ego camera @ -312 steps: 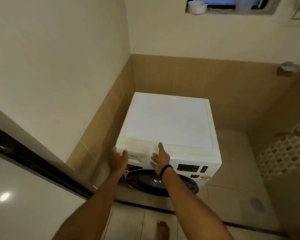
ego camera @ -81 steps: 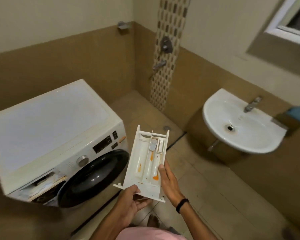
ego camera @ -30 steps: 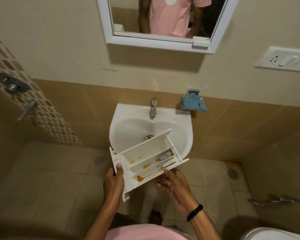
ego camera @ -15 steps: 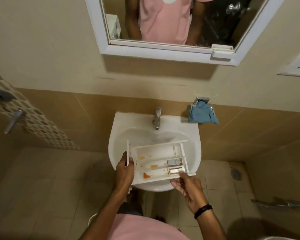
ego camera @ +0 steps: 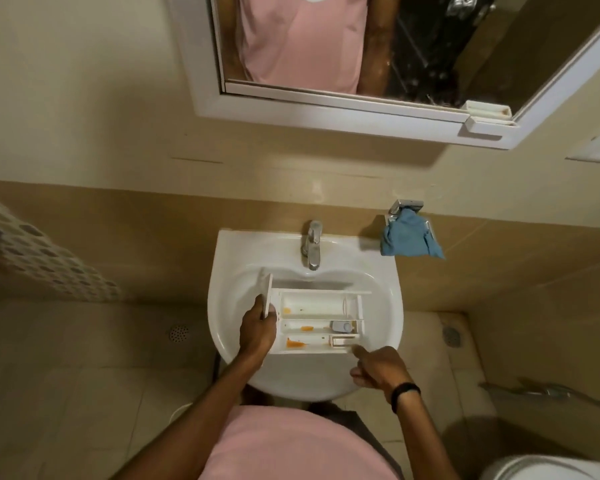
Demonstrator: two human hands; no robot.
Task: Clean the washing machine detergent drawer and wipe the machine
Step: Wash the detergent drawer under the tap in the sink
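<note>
The white detergent drawer point(ego camera: 312, 303) lies level inside the white sink point(ego camera: 381, 282), its front panel to the left. Orange residue marks show in its three compartments, and a small blue-grey cap sits in the middle one. My left hand point(ego camera: 258, 332) grips the drawer's front-panel end. My right hand point(ego camera: 378, 368) is just off the drawer's near right corner, fingers loosely curled and holding nothing, one fingertip at the drawer's edge. The washing machine is out of view.
A chrome tap point(ego camera: 312, 244) stands at the back of the sink, above the drawer. A blue cloth point(ego camera: 409, 239) hangs on a wall holder to the right. A mirror point(ego camera: 326, 46) is above, a toilet rim point(ego camera: 548, 467) at bottom right, and a floor drain point(ego camera: 179, 333) to the left.
The drawer has been lowered from in front of the sink into the basin and turned level. My right hand has let go of its near edge and drawn back slightly.
</note>
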